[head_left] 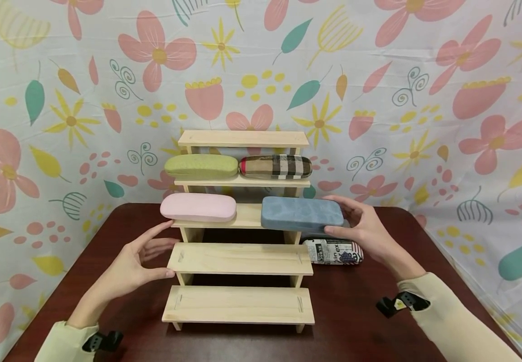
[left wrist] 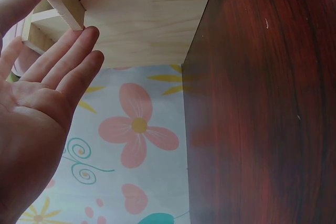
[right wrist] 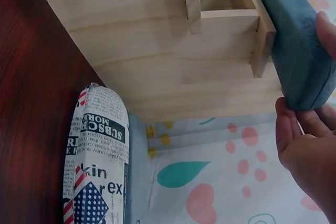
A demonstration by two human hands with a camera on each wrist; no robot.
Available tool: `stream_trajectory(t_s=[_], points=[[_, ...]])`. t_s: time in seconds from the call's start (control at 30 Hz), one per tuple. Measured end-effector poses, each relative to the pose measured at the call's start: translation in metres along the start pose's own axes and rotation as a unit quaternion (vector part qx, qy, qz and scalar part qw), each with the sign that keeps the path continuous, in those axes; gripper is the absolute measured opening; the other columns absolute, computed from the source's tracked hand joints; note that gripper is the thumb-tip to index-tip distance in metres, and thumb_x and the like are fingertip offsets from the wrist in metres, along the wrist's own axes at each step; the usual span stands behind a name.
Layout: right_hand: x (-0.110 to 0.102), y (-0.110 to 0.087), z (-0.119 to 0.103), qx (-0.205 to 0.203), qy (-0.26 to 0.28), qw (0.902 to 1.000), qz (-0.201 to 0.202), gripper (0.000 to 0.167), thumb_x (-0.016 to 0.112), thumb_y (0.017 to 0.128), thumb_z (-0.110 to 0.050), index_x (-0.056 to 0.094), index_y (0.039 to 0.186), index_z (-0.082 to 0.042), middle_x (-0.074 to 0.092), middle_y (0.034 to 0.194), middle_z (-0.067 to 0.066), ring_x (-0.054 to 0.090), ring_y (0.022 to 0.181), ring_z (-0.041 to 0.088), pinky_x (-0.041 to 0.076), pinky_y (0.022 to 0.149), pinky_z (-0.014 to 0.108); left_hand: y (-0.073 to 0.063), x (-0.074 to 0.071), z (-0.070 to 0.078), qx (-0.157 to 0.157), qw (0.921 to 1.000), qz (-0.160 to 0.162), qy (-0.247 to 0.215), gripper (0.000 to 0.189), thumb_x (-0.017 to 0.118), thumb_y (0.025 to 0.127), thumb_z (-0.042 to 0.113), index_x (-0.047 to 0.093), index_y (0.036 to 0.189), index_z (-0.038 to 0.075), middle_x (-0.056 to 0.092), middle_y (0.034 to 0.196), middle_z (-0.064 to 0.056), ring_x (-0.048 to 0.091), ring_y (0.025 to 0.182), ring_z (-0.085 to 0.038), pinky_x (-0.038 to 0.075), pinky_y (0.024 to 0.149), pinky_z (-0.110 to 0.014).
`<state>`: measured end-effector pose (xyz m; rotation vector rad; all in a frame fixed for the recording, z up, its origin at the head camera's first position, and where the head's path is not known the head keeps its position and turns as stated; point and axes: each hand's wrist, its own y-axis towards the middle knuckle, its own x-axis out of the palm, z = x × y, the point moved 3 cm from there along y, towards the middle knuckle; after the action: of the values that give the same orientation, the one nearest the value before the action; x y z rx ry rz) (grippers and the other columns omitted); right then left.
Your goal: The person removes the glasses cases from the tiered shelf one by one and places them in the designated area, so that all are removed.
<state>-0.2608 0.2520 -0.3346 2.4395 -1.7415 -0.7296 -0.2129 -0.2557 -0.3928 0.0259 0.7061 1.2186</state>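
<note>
My right hand grips the right end of a blue glasses case, which lies along the right half of the rack's middle shelf and juts past its edge. In the right wrist view the thumb and fingers hold the end of this blue case. A pink glasses case sits on the same shelf at the left. My left hand is at the left side of the wooden stepped rack, fingers extended. The left wrist view shows the fingertips of that hand at the shelf edges, holding no case.
A green case and a plaid case fill the shelf above. Behind the rack's right side, a newsprint-patterned case lies on the dark wooden table, with another blue-grey case beside it. A floral cloth hangs behind.
</note>
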Motion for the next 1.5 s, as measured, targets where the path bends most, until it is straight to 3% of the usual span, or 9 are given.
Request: stream_trajectory(t_s=[0.1, 0.27, 0.33, 0.73, 0.9, 1.2, 1.5], points=[[-0.003, -0.004, -0.001, -0.007, 0.000, 1.0000, 0.001, 0.063, 0.078, 0.094, 0.000, 0.052, 0.152, -0.002, 0.062, 0.141, 0.007, 0.061, 0.121, 0.015, 0.051, 0.094, 0.025, -0.001, 0.000, 0.000, -0.001, 1.0000, 0.000, 0.001, 0.101, 0.094, 0.079, 0.004, 0.041, 0.163, 0.021, 0.071, 0.133, -0.010, 0.067, 0.124, -0.017, 0.052, 0.101, -0.023], [-0.009, -0.012, -0.003, -0.019, 0.006, 0.9998, 0.004, 0.063, 0.076, 0.094, 0.005, 0.052, 0.152, 0.001, 0.066, 0.132, 0.004, 0.061, 0.098, 0.018, 0.051, 0.080, 0.027, -0.001, -0.001, -0.001, -0.002, 1.0000, 0.001, 0.002, 0.101, 0.094, 0.079, 0.005, 0.041, 0.163, 0.021, 0.071, 0.133, -0.010, 0.067, 0.124, -0.017, 0.052, 0.101, -0.023], [-0.012, -0.016, -0.004, -0.025, 0.010, 0.9996, 0.005, 0.063, 0.076, 0.093, 0.007, 0.052, 0.151, 0.002, 0.067, 0.132, 0.003, 0.060, 0.097, 0.018, 0.051, 0.078, 0.027, -0.002, -0.001, -0.001, -0.001, 1.0000, 0.002, 0.001, 0.101, 0.094, 0.079, 0.005, 0.041, 0.163, 0.021, 0.071, 0.133, -0.010, 0.067, 0.124, -0.017, 0.052, 0.101, -0.023], [-0.032, -0.041, 0.001, -0.049, 0.070, 0.9963, -0.007, 0.067, 0.069, 0.089, 0.021, 0.048, 0.151, 0.007, 0.060, 0.140, 0.007, 0.062, 0.112, 0.014, 0.053, 0.085, 0.024, -0.002, -0.001, -0.001, -0.001, 1.0000, 0.002, 0.004, 0.101, 0.094, 0.079, 0.004, 0.040, 0.163, 0.021, 0.071, 0.133, -0.010, 0.066, 0.124, -0.017, 0.051, 0.101, -0.022], [-0.041, -0.054, 0.005, -0.038, 0.101, 0.9940, -0.016, 0.065, 0.063, 0.091, 0.024, 0.047, 0.151, 0.006, 0.063, 0.128, 0.006, 0.064, 0.096, 0.016, 0.056, 0.078, 0.026, -0.003, -0.002, -0.002, -0.002, 1.0000, 0.002, 0.003, 0.101, 0.094, 0.080, 0.004, 0.040, 0.164, 0.021, 0.070, 0.133, -0.011, 0.066, 0.125, -0.016, 0.051, 0.101, -0.022], [-0.059, -0.077, 0.013, -0.023, 0.126, 0.9918, -0.006, 0.066, 0.057, 0.093, 0.027, 0.045, 0.154, 0.004, 0.062, 0.131, 0.006, 0.065, 0.102, 0.015, 0.057, 0.079, 0.027, -0.002, -0.002, -0.002, -0.004, 1.0000, -0.001, 0.002, 0.101, 0.094, 0.080, 0.005, 0.040, 0.164, 0.022, 0.070, 0.133, -0.010, 0.066, 0.125, -0.016, 0.052, 0.102, -0.023], [-0.075, -0.101, 0.029, 0.025, 0.115, 0.9930, 0.006, 0.067, 0.056, 0.095, 0.024, 0.043, 0.156, 0.001, 0.064, 0.131, 0.003, 0.066, 0.103, 0.013, 0.058, 0.081, 0.027, 0.000, -0.001, -0.001, -0.004, 1.0000, -0.003, 0.003, 0.102, 0.094, 0.080, 0.006, 0.039, 0.164, 0.022, 0.070, 0.134, -0.009, 0.065, 0.126, -0.016, 0.051, 0.102, -0.024]])
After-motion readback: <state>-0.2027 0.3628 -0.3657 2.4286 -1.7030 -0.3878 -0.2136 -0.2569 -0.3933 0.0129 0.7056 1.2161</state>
